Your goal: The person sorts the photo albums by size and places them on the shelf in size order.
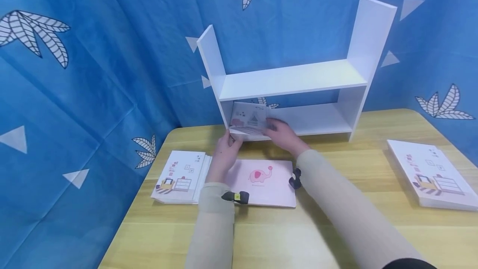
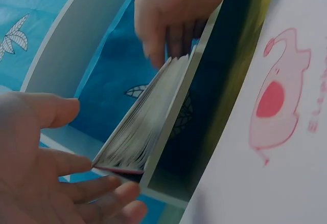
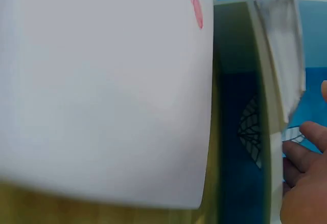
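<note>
A book [image 1: 247, 115] with a printed cover lies in the left end of the lower shelf of a white rack [image 1: 313, 117]. My left hand [image 1: 225, 152] is at its front left corner. In the left wrist view, the left fingers [image 2: 82, 188] are spread and fairly straight, with fingertips touching the book's edge. At the book's right end is my right hand [image 1: 281, 134], its fingers [image 3: 301, 157] loosely bent close to the pages; whether they touch is hard to tell. Below both hands lies a pale pink booklet [image 1: 276, 190] with an elephant drawing.
A stack of white picture books [image 1: 179, 177] is on the table's left, partly behind my left forearm. Another stack [image 1: 437, 173] lies at the right. The rack's upper shelf [image 1: 291, 80] has tall side panels, and a blue patterned curtain [image 1: 123, 45] hangs behind and left.
</note>
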`<state>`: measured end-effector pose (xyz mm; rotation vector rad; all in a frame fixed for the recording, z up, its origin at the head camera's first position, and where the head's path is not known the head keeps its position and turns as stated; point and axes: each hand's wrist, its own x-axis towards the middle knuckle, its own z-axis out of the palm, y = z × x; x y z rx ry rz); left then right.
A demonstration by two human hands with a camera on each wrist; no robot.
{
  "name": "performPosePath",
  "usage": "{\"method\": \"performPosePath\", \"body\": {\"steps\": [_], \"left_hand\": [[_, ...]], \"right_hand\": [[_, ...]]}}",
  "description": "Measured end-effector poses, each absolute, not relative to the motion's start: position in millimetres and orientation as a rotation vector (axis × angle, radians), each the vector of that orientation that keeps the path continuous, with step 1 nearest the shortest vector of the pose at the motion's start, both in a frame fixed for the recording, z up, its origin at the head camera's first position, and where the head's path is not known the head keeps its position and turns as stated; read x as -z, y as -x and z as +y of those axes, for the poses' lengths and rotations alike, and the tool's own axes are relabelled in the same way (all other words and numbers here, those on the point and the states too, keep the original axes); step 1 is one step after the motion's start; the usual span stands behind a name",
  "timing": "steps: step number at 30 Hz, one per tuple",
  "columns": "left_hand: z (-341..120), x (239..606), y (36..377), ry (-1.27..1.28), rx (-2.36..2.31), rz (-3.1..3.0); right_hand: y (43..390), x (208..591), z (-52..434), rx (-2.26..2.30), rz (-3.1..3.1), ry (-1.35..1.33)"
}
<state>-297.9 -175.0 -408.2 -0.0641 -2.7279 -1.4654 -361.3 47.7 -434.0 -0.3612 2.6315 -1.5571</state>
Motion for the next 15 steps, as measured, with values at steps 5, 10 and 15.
{"method": "performPosePath", "body": {"steps": [5, 10, 15], "left_hand": [[-182.9, 400.5, 292.9, -0.018, 1.442, -2.823], [-196.3, 397.5, 284.6, -0.185, 1.429, -2.917], [-201.9, 396.0, 278.1, -0.249, 1.325, -3.014]], "right_hand": [[338.7, 428.5, 62.0, 1.587, 2.572, 0.344], [311.3, 420.1, 74.9, 1.613, 2.521, 0.336], [288.8, 417.3, 95.0, 1.766, 2.335, 0.347]]}}
